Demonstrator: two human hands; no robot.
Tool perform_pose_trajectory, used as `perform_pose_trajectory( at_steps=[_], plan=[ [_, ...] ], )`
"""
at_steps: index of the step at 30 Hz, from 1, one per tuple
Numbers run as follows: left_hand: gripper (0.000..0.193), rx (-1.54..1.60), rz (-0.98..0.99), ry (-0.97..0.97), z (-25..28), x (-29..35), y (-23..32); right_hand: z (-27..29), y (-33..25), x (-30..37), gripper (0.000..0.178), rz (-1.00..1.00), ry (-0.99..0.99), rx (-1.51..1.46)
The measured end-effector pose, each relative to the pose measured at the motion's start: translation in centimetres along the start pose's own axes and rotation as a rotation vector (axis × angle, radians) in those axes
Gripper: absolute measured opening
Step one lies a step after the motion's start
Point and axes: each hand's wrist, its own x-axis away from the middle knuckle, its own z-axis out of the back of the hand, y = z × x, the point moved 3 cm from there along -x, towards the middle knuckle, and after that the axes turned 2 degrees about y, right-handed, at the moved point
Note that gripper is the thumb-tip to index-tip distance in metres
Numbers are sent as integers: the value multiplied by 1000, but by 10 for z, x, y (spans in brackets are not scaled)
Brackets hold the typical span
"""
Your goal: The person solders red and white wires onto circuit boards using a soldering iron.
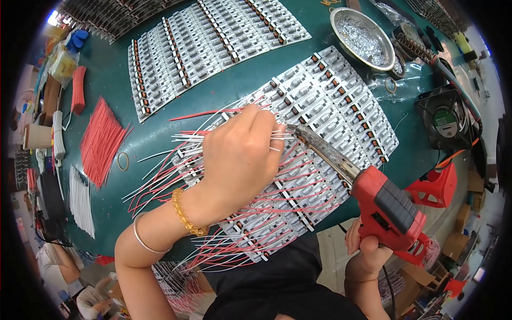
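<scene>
My left hand [237, 152] is closed in a pinch on thin white wires [188, 137], whose short ends stick out past the fingertips. Below it lies a panel of small circuit boards [341, 90], set with rows of components. Closed round the handle of a red and black soldering gun [388, 210] is my right hand [368, 249]. The gun's long metal tip points up and left over the panel, close beside my left fingers. Red and white wires [298, 186] trail across the panel's nearer part. My left palm and fingertips are partly hidden by the back of the hand.
Another board panel [213, 48] lies farther back. Bundles of red wires [101, 141] and white wires [80, 202] sit at left. At right are a metal bowl [362, 37] of silvery scraps, a black fan [445, 120] and a red stand [437, 186].
</scene>
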Motion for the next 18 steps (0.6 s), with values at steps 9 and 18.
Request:
perform_pose_trajectory(
  at_steps=[9, 18],
  plan=[
    [16, -17, -13, 39, 0, 0, 0, -13, -11, -3, 82, 0, 22, -180],
    [16, 8, -4, 30, 1, 2, 1, -13, -13, -2, 86, 29, 1, -182]
  ],
)
